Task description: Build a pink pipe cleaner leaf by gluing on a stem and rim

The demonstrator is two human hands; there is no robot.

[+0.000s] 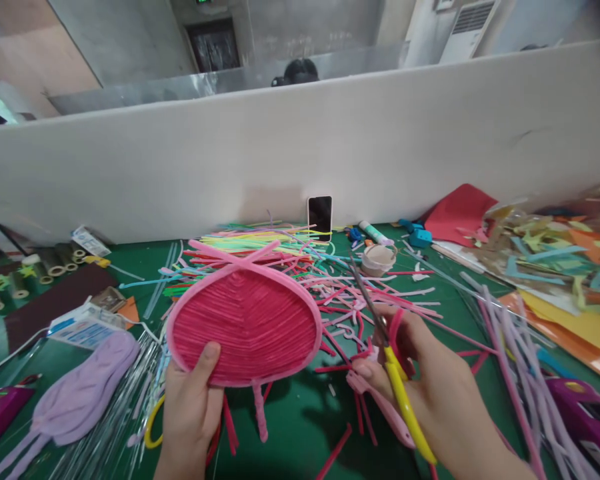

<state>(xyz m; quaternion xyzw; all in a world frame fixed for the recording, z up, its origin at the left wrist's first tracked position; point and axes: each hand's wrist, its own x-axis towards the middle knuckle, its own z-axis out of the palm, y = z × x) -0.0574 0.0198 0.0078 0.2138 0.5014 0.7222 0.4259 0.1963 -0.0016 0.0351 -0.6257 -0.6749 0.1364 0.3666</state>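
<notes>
My left hand (193,400) is closed on the lower left edge of a petal shape (245,327) made of dark pink pipe cleaners. The petal has a light pink rim whose ends cross at the top, and a short wrapped stem (260,413) hangs below. To the right, my right hand (420,380) is closed around yellow-handled scissors (403,400), blades pointing up and left. A red pipe cleaner loop (394,330) shows at its fingers. Under the thumb is a pink-handled tool (383,403); whether the hand holds it, I cannot tell.
Pipe cleaners (280,250) in many colours cover the green table behind the petal. A phone (320,215) leans against the white partition (230,160). Left lies a lilac petal shape (85,390); right are lilac pipe cleaners (517,373), a purple glue gun (580,420) and paper scraps (555,260).
</notes>
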